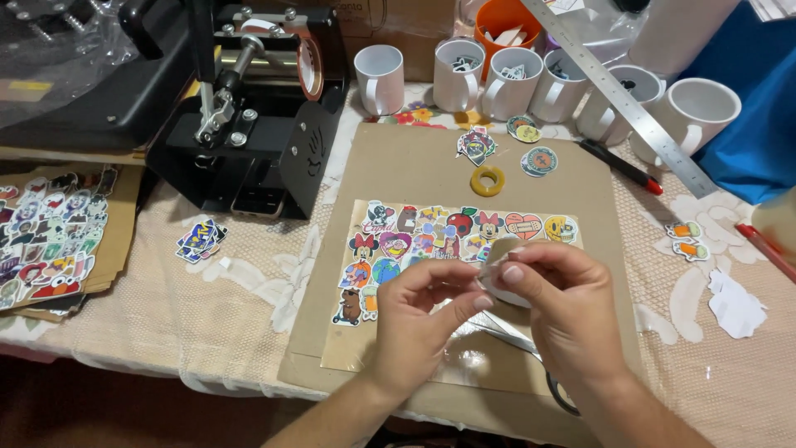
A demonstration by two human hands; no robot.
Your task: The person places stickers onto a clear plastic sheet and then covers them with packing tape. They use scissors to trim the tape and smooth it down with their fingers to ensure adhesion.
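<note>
My left hand (419,319) and my right hand (557,311) meet just above the near part of the cardboard sheet (398,166), fingertips of both pinched narrow on one small pale sticker (500,253) held up between them, above the near right corner of the sticker collage (431,241). I cannot tell whether its backing is on or partly peeled.

Under my hands lie a clear glossy film (477,361) and, at the near edge by my right wrist, what looks like a scissor handle (557,396). Farther off on the cardboard sit a yellow tape roll (487,180) and a few loose round stickers (537,160). Along the far side of the table (207,307) stands a row of white mugs (379,76), with a steel ruler (630,99) laid across those on the right, and a black mug press (249,99) to the far left.

My worry: the sticker is thin and gripped only at its edges, so it could curl, crease or stick to my fingertips. Dropped, it could land face down on the collage or the film and grab there.
</note>
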